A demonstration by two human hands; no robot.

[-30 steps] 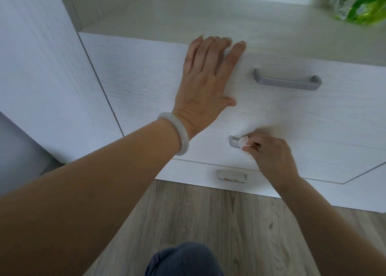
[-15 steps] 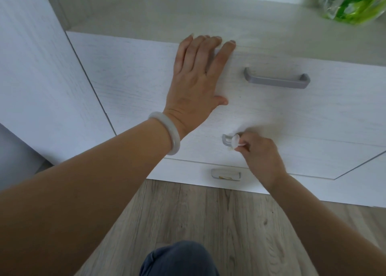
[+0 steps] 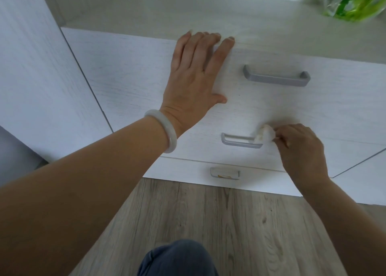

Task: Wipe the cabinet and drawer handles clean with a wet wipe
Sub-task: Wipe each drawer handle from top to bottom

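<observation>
Wet wipe bunched at right end of middle handle, pinched by right hand; that end hidden, bar lying level, left part bare. Above it, top handle clear all round. Left hand pressed flat, fingers together, on drawer front, fingertips at its top edge

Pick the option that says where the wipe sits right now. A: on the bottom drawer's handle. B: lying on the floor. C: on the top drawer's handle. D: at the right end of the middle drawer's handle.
D: the right hand pinches the wipe against the right end of the middle drawer's handle, whose left part is bare.
</observation>
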